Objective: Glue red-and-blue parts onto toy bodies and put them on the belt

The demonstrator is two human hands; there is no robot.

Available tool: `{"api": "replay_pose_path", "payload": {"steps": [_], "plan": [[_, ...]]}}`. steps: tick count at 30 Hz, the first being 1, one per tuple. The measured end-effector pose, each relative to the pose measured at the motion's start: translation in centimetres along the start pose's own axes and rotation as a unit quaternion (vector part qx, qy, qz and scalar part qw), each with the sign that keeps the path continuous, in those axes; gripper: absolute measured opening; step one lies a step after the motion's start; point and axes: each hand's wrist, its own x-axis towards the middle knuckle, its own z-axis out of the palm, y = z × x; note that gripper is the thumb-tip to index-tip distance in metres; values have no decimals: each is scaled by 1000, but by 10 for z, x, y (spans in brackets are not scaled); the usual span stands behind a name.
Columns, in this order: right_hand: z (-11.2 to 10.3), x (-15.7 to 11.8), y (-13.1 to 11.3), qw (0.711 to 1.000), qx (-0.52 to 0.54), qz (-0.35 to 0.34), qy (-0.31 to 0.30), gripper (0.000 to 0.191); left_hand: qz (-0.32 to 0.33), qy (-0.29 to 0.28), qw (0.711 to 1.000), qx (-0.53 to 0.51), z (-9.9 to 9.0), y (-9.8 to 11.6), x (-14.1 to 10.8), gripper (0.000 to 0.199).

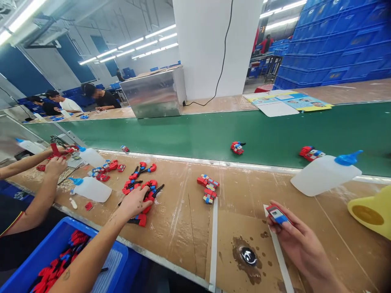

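Observation:
My right hand [301,240] holds a small red toy part [278,215] with blue and white faces, pinched between thumb and fingers above the bench at right. On the left, my left hand [134,202] reaches into a loose group of red, blue and black toy parts [133,185]. Its fingers are curled round one red and blue toy part [148,206] with black bits, partly hidden under them. Between my hands lies a small cluster of red toy parts [209,187] with blue and yellow patches. A small round dish [248,256] with dark wet spots about it sits near my right hand.
White bottles with blue spouts stand at right [324,176] and left [93,189]. Red toy parts [237,147] lie on the green conveyor belt [195,132]. A blue bin [120,254] of parts is below left. A co-worker's hands [56,165] work at far left. A yellow container [374,209] is at right.

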Motion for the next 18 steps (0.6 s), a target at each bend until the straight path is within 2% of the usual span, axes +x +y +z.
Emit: {"api": "replay_pose_path", "payload": {"steps": [3, 7, 12, 18], "plan": [[-3, -4, 4, 1000, 1, 1, 1, 53, -22, 27, 999, 4, 5, 4, 7, 47], [-4, -8, 4, 1000, 18, -3, -4, 54, -1, 33, 999, 16, -6, 6, 47, 43], [-4, -11, 6, 999, 31, -7, -19, 52, 15, -51, 996, 67, -14, 11, 88, 31], [-6, -10, 7, 998, 53, -18, -31, 50, 18, -139, 982, 130, -19, 24, 108, 31]]}}
